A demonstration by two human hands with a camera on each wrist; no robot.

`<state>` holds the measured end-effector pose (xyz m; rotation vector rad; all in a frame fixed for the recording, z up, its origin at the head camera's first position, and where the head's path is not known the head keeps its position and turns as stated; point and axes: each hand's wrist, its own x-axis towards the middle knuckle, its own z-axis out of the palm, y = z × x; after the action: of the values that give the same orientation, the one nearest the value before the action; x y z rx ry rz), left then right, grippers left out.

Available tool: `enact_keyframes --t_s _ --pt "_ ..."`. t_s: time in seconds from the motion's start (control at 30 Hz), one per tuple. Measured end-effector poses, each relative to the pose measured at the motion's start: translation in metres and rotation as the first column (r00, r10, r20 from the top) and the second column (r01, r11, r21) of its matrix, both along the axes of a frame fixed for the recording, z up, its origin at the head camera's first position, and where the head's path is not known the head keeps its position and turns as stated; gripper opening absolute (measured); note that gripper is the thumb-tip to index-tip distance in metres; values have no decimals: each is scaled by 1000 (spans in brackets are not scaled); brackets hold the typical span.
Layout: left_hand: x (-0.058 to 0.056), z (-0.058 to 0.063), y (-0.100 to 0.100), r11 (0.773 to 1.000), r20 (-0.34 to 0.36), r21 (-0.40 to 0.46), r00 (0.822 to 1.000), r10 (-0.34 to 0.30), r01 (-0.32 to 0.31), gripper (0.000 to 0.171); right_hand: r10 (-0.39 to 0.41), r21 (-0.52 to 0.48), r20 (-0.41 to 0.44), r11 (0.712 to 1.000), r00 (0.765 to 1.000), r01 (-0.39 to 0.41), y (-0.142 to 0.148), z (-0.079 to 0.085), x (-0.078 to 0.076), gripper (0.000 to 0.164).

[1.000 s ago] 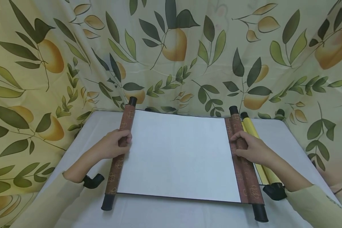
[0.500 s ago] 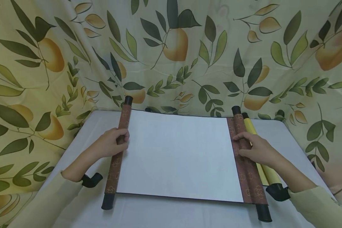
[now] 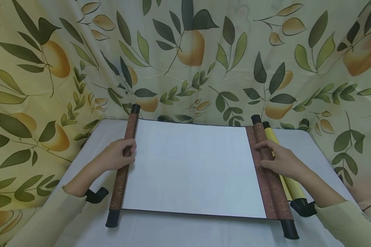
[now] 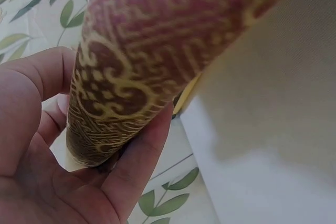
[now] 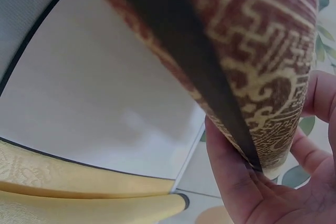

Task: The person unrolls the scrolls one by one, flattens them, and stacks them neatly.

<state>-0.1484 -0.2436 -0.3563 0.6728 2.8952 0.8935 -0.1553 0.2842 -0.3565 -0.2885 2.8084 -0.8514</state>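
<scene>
A brown scroll (image 3: 188, 168) lies partly unrolled, its white sheet stretched between two patterned rolls with black end caps. My left hand (image 3: 117, 156) grips the left roll (image 3: 120, 185) around its middle. In the left wrist view, thumb and fingers curl round that gold-patterned roll (image 4: 121, 77). Opposite, my right hand (image 3: 279, 159) holds the right roll (image 3: 275, 192) between thumb and fingers, next to a flat brown border strip. The right wrist view shows the fingers around the patterned roll (image 5: 273, 77), with a dark band running along it.
A yellow scroll (image 3: 292, 188) with black ends lies just right of the brown one, partly behind the right hand. A white-covered table (image 3: 188, 233) bears both. Fabric printed with leaves and fruit (image 3: 188, 48) hangs behind and at the sides. Each wrist wears a black device (image 3: 96, 195).
My left hand has shifted left with the left roll, and my right hand slightly right with the right roll. The white stretch between them has grown wider.
</scene>
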Motion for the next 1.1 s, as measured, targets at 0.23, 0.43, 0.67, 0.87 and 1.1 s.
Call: enact_keyframes --t_s 0.23,0.43,0.67,0.87,1.1 --pt "-4 0 -2 1000 -16 -14 1000 -6 6 13 -2 30 -5 1000 1000 2 3 0 -1 51" --pt "-5 -1 -4 1000 -9 -19 1000 2 -2 13 -11 10 13 1000 1000 11 5 -1 -2 51" --pt "-5 -2 -9 1000 23 -12 1000 17 -16 20 -8 9 19 1000 1000 8 5 -1 -2 51" --pt "-5 -3 -15 999 1 -30 1000 12 -12 19 -13 42 11 999 1000 12 6 -2 -5 53" --pt "-6 -1 -18 1000 -10 -16 1000 27 -27 19 -19 42 12 999 1000 18 9 -2 -7 52"
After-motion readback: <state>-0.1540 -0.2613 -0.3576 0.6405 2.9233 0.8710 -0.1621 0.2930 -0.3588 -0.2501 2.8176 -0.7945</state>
